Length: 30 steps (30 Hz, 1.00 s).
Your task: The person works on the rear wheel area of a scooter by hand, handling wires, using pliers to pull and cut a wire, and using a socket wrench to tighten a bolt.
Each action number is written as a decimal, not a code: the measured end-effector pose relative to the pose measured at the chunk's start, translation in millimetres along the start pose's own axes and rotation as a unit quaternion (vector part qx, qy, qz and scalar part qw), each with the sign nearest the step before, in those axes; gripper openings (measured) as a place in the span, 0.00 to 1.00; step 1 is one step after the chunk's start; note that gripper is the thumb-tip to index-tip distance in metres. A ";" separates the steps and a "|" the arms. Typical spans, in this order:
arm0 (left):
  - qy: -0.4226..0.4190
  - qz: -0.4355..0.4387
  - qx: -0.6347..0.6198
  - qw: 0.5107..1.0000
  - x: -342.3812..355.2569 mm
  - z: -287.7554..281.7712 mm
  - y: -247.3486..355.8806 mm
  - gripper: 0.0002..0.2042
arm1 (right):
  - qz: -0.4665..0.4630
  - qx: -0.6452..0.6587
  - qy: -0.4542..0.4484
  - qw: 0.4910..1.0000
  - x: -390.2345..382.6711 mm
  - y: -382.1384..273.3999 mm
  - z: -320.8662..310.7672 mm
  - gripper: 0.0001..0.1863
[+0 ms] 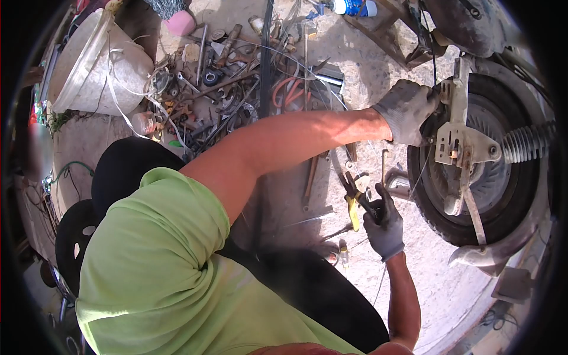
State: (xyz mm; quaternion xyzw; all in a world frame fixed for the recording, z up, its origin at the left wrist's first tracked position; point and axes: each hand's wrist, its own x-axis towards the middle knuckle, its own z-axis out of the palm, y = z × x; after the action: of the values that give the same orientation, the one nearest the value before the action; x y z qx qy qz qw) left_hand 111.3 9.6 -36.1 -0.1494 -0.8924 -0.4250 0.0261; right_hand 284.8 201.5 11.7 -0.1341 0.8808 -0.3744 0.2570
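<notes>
My left hand [408,112], in a grey work glove, reaches to the left edge of a pale metal bracket [467,142] in front of a scooter wheel [423,195]. Its fingers are curled in beside the bracket and tire; what they pinch is hidden. A thin wire hangs just below them. In my gloved right hand [386,228] is a pair of pliers [370,207] with dark jaws pointing away to the upper left. The hand closes round a black handle, while a yellow handle stands apart on the left, over the ground.
Loose tools and metal parts [219,77] lie heaped at the upper left, beside a whitish bucket [89,65]. A coil spring [528,143] joins the bracket on the right. A dark bar [264,65] runs up the middle. A blue-and-white bottle [354,7] lies at the top.
</notes>
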 end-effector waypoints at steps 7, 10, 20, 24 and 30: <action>0.044 0.014 0.101 0.994 -4.4 1.9 4.0 0.55 | 0.280 0.163 -0.100 0.941 -8.8 36.3 -20.5 0.12; 0.087 0.021 0.074 0.993 -6.1 6.5 0.4 0.52 | 0.086 0.255 -0.051 0.962 -8.7 36.3 -14.7 0.12; 0.022 0.009 0.110 0.994 -3.7 -11.6 10.1 0.53 | 0.027 0.629 -0.148 0.763 10.5 -3.5 -22.5 0.47; 0.077 0.046 0.098 0.991 3.9 15.0 -10.8 0.54 | 0.032 0.644 -0.123 0.754 14.0 -10.1 -22.6 0.50; 0.058 0.019 0.044 0.997 -3.2 5.9 2.5 0.54 | 0.125 0.617 -0.008 0.777 3.5 0.8 -18.1 0.30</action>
State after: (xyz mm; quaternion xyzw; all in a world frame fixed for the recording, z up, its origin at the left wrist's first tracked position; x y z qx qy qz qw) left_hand 115.6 14.7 -38.5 -0.1400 -0.9042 -0.3927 0.0923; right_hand 271.8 211.3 20.5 0.1615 0.4678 -0.8013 0.3362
